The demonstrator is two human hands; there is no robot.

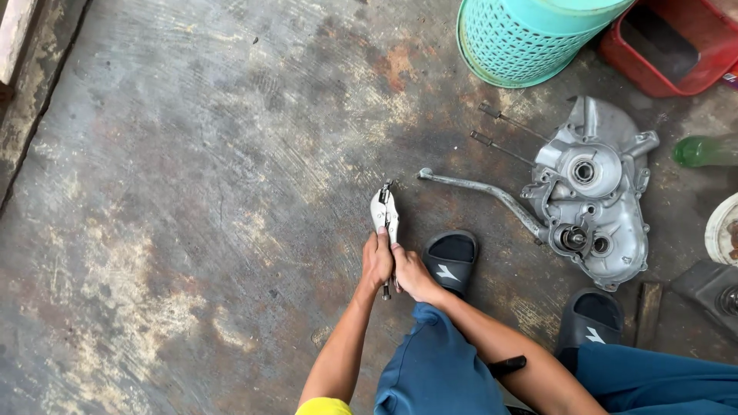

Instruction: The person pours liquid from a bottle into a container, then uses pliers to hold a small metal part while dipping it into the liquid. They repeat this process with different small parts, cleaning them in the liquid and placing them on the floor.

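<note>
Low over the stained concrete floor (192, 192), silver locking pliers (384, 211) point away from the person, both handles wrapped in a closed grip by the left hand (377, 261) and right hand (411, 273). Just right lie a black sandal (451, 260) and a grey engine cover (596, 196).

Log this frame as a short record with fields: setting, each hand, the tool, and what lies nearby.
Setting: stained concrete floor, person crouching in black sandals
Left hand: closed on the pliers' handles
Right hand: also closed on the handles
Tool: locking pliers, jaws pointing away, something small in the jaws, too small to tell
Nearby: grey engine cover with a long lever, two thin rods, teal basket, red tray, green bottle
</note>
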